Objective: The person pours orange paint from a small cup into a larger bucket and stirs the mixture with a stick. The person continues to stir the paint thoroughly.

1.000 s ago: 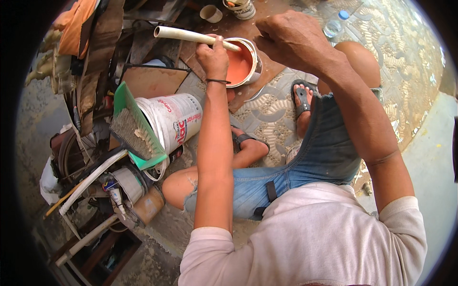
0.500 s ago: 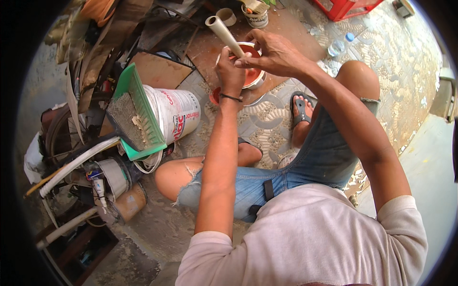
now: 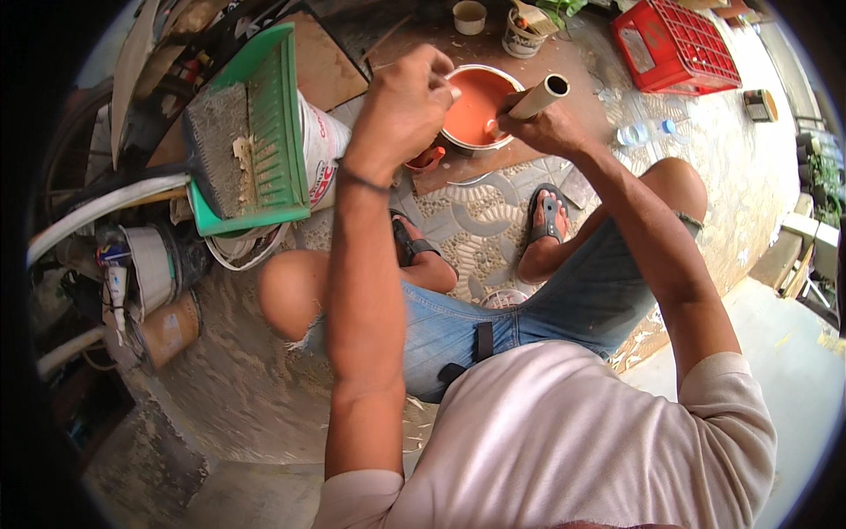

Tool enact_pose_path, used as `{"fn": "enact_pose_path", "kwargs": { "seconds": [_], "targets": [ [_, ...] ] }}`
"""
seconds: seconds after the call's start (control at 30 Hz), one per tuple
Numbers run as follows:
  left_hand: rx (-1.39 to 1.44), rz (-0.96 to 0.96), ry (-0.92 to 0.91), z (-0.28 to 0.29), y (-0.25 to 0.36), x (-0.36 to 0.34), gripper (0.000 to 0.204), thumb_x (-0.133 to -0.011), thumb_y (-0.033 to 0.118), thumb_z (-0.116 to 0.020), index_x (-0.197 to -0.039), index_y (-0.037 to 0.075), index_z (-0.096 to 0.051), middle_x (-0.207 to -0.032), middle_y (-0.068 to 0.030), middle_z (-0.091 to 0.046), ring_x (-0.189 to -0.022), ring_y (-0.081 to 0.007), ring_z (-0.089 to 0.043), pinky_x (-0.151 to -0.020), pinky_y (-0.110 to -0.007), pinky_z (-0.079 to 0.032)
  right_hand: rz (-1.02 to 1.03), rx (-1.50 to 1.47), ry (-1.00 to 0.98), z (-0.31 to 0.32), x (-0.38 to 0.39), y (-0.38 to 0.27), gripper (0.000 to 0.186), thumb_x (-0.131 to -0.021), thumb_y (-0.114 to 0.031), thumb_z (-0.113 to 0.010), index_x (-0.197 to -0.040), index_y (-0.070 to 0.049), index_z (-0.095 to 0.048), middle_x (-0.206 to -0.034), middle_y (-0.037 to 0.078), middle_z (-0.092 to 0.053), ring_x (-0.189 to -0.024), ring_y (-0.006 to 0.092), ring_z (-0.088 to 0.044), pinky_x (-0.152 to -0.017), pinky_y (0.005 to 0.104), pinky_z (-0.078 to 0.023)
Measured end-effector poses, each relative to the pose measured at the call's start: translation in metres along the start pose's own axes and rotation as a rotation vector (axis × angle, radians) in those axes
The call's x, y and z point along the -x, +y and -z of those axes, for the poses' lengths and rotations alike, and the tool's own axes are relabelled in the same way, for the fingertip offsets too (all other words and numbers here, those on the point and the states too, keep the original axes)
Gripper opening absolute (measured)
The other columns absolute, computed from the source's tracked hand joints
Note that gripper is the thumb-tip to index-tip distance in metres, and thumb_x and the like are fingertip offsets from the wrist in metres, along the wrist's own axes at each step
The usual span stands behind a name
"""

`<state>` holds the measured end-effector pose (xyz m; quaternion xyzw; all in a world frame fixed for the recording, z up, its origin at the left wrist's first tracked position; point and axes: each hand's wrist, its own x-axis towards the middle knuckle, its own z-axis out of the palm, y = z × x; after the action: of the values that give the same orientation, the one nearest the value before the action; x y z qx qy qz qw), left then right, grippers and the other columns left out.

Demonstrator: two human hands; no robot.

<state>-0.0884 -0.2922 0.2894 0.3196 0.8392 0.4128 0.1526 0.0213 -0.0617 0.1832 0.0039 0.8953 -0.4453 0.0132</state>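
Observation:
A round white-rimmed bucket [image 3: 476, 69] holds smooth orange paint [image 3: 471, 110]. At its right rim, my right hand [image 3: 546, 128] grips a pale hollow tube [image 3: 536, 99], tilted with its open end up and to the right. The tube's lower end points over the paint, partly hidden by my fingers. My left hand [image 3: 401, 110] is raised at the bucket's left rim, its fingers curled together and slightly blurred. Whether anything small is between them does not show. A small orange-red container [image 3: 426, 160] sits against the bucket's near left side.
A green dustpan [image 3: 278, 159] with debris leans on a white pail [image 3: 319, 145] at left. Beyond the bucket stand a small tub [image 3: 469, 18] and a cup with a brush [image 3: 523, 37]. A plastic bottle [image 3: 646, 132] and a red crate [image 3: 674, 48] lie to the right.
The tube has swung from leaning left to leaning right. My left hand has come off it and moved left, while my right hand now holds it alone. The view has shifted.

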Motion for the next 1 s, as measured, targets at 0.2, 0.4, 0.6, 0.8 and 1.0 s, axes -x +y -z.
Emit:
{"fn": "enact_pose_path", "kwargs": {
  "seconds": [0.2,0.4,0.6,0.8,1.0],
  "targets": [
    [0.253,-0.095,0.15,0.062,0.048,0.06,0.025,-0.1,0.011,-0.074,-0.119,-0.003,-0.068,-0.1,-0.0089,-0.074,-0.084,-0.0131,-0.074,-0.071,-0.026,-0.06,0.111,-0.061,-0.056,-0.008,-0.041,0.002,0.018,-0.096,-0.018,-0.069,-0.104,-0.005,-0.077,-0.084,0.01,-0.074,-0.075,0.0195,-0.07,-0.07,0.0345,-0.056],
    [0.341,-0.049,0.266,0.055,0.026,0.076,0.024,-0.1,0.011,-0.076,-0.117,-0.003,-0.068,-0.099,-0.0097,-0.073,-0.081,-0.0126,-0.074,-0.07,-0.026,-0.061,0.005,0.241,0.024,0.022,-0.047,0.002,0.019,-0.095,-0.02,-0.07,-0.091,-0.003,-0.072,-0.076,0.01,-0.073,-0.066,0.0166,-0.07,-0.06,0.0337,-0.055],
    [0.352,-0.037,0.33,0.055,0.03,0.08,0.023,-0.1,0.012,-0.076,-0.115,-0.004,-0.069,-0.095,-0.0091,-0.073,-0.08,-0.0127,-0.073,-0.071,-0.026,-0.062,-0.344,-0.351,-0.057,-0.005,-0.03,-0.027,0.02,-0.095,-0.013,-0.069,-0.106,0.004,-0.072,-0.096,0.014,-0.076,-0.081,0.0207,-0.077,-0.071,0.0293,-0.063],
    [0.329,-0.072,0.361,0.055,0.028,0.079,0.023,-0.101,0.014,-0.075,-0.114,-0.004,-0.069,-0.093,-0.01,-0.074,-0.079,-0.0126,-0.073,-0.07,-0.026,-0.061,-0.028,0.228,-0.056,0.005,-0.056,-0.012,0.018,-0.094,-0.016,-0.07,-0.101,0.001,-0.073,-0.085,0.01,-0.076,-0.082,0.0199,-0.077,-0.072,0.0334,-0.061],
    [0.321,-0.044,0.452,0.057,0.022,0.088,0.019,-0.095,0.013,-0.078,-0.106,-0.001,-0.072,-0.089,-0.015,-0.078,-0.077,-0.0209,-0.078,-0.069,-0.032,-0.061,-0.37,-0.017,-0.074,0.01,-0.047,-0.04,0.016,-0.091,-0.017,-0.072,-0.088,-0.001,-0.073,-0.077,0.009,-0.073,-0.074,0.017,-0.076,-0.064,0.0306,-0.059]
  ]
}}
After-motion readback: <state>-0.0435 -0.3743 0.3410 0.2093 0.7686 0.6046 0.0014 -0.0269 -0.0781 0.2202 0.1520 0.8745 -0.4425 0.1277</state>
